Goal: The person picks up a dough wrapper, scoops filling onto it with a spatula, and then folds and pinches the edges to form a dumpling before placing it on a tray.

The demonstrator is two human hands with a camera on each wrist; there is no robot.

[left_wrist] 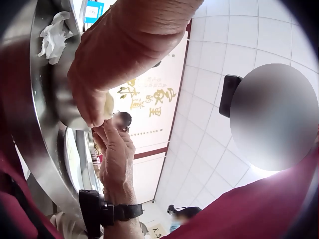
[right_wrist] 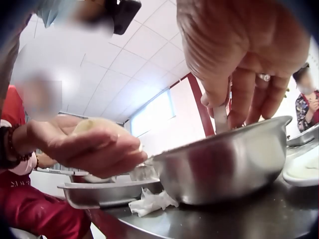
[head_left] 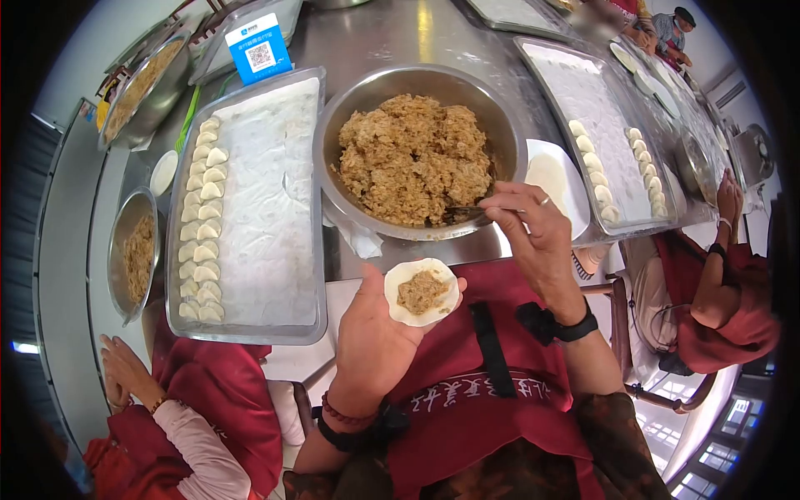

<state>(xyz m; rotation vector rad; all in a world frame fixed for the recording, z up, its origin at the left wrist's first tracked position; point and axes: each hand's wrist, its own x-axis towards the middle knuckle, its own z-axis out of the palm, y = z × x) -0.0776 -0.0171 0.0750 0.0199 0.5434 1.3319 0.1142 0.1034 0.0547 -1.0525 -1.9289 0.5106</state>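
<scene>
My left hand (head_left: 379, 346), palm up, holds a round dumpling wrapper (head_left: 393, 310) with a patch of brown filling (head_left: 422, 292) on it. The fingers cup it from below, and the thumb stands apart from its edge. Over the right rim of a large steel bowl (head_left: 333, 196), my right hand (head_left: 533, 233) pinches the flat handle (right_wrist: 220, 119) of a thin metal utensil. Its far end is buried in the chunky filling mixture (head_left: 412, 158) that heaps the bowl. In the right wrist view the left hand (right_wrist: 94, 149) is beside the bowl, level with its rim.
Left of the bowl lies a floured tray (head_left: 271, 208) with rows of finished dumplings (head_left: 208, 208). A white plate (head_left: 575, 187) holds pale wrappers at the bowl's right. Another dumpling tray (head_left: 567, 92) stands farther right. Crumpled plastic (right_wrist: 152, 201) lies by the bowl. People sit on both sides.
</scene>
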